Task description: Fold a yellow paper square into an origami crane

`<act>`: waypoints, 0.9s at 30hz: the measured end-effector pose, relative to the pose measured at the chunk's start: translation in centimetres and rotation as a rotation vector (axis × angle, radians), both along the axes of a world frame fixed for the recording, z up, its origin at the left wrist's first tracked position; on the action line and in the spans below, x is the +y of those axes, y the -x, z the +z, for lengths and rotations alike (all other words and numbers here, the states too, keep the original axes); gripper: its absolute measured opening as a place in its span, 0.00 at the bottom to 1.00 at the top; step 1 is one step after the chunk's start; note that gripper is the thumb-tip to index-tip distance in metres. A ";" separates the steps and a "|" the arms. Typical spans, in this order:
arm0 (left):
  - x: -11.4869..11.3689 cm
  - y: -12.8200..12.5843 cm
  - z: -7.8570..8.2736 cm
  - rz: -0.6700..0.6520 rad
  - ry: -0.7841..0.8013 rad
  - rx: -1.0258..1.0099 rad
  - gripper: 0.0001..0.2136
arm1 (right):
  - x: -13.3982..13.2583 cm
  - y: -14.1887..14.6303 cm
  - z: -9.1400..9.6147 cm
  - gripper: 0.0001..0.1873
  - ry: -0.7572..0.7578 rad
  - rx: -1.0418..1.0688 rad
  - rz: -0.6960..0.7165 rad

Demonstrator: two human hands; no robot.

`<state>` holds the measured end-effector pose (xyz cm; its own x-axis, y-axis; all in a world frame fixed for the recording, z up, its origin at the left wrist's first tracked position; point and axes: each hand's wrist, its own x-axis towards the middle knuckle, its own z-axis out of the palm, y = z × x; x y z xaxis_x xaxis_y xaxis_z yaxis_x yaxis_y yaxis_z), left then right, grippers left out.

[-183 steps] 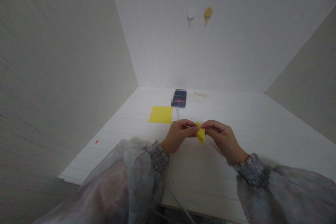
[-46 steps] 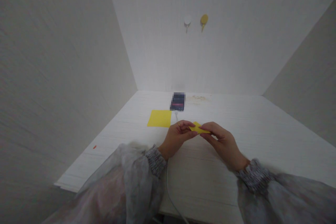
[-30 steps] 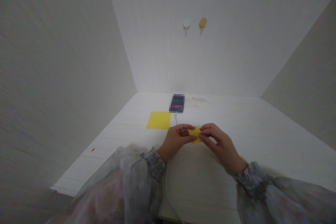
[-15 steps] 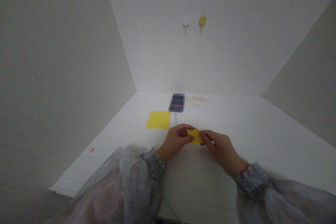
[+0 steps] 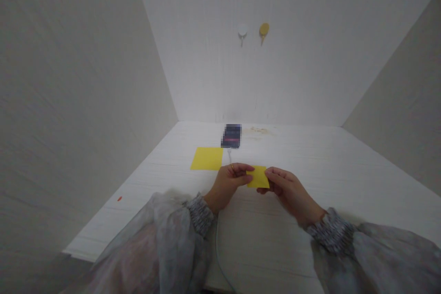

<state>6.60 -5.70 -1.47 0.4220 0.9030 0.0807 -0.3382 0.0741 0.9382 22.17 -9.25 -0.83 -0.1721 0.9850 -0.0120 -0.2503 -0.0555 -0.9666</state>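
Observation:
A small folded piece of yellow paper (image 5: 257,177) is held up just above the table between both hands. My left hand (image 5: 230,183) pinches its left edge between thumb and fingers, with a ring on one finger. My right hand (image 5: 287,188) grips the right edge, thumb near the upper right corner and fingers behind and below. A larger flat yellow sheet of paper (image 5: 207,158) lies on the table, just beyond and to the left of my left hand.
Behind the hands a phone (image 5: 232,136), its screen blurred, lies on the white table (image 5: 310,161) with a white cable (image 5: 217,243) running toward me. Two hooks, white (image 5: 242,31) and yellow (image 5: 264,29), hang on the back wall. A small orange bit (image 5: 119,198) lies at left.
The folded yellow paper, bent and tilted before, now shows as a flat rectangle. My right hand's fingers have moved behind its lower edge. The view has shifted slightly.

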 end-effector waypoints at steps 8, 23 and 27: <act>-0.3 0.1 0.4 -0.133 0.003 0.068 0.12 | 0.1 -0.3 0.4 0.09 0.060 -0.013 0.057; -0.5 0.1 0.6 -0.179 0.196 -0.033 0.10 | -0.3 -1.3 0.8 0.11 -0.383 -0.441 0.020; -0.6 0.2 0.9 -0.230 0.266 -0.034 0.10 | -0.7 -2.0 1.4 0.11 -0.784 -0.799 0.030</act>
<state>6.44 -6.28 -0.56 0.6176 0.7761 -0.1275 -0.3149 0.3926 0.8641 24.17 -9.93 0.52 -0.4163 0.7644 0.4924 0.4488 0.6437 -0.6198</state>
